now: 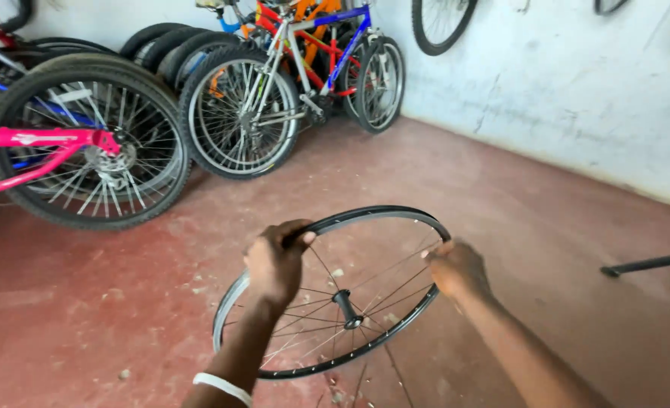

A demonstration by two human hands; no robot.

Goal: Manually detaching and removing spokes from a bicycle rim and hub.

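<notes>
A: What's in hand?

B: Bare bike wheel (335, 291), no tyre, black rim w/ thin spokes and a black hub (346, 308) in the middle. Held tilted above the red floor (501, 196), low in the centre of view, not touching the ground as far as I can tell.

A: Hands?

B: Left hand (276, 261) on the upper-left rim, fingers curled round it, thumb hooked over the top. Right hand (456, 268) at the right rim; it's blurred, fingers look bent against the rim, can't tell if they close fully round it.

A: Around it?

B: 2 bikes closest, far left: pink frame (40, 147) w/ a big knobbly tyre, then a silver one (274, 83). More stacked behind vs the pale wall (577, 83). Dark bar (648, 264) lies on the floor at right, well apart. Grit and chips scattered on the floor.

A: Risks?

B: My guess: right grip looks loose, so the rim could slip and drop, bending it or a spoke. Fingers near the spokes could get nipped if the wheel turns. Grit underfoot, maybe a slip.
</notes>
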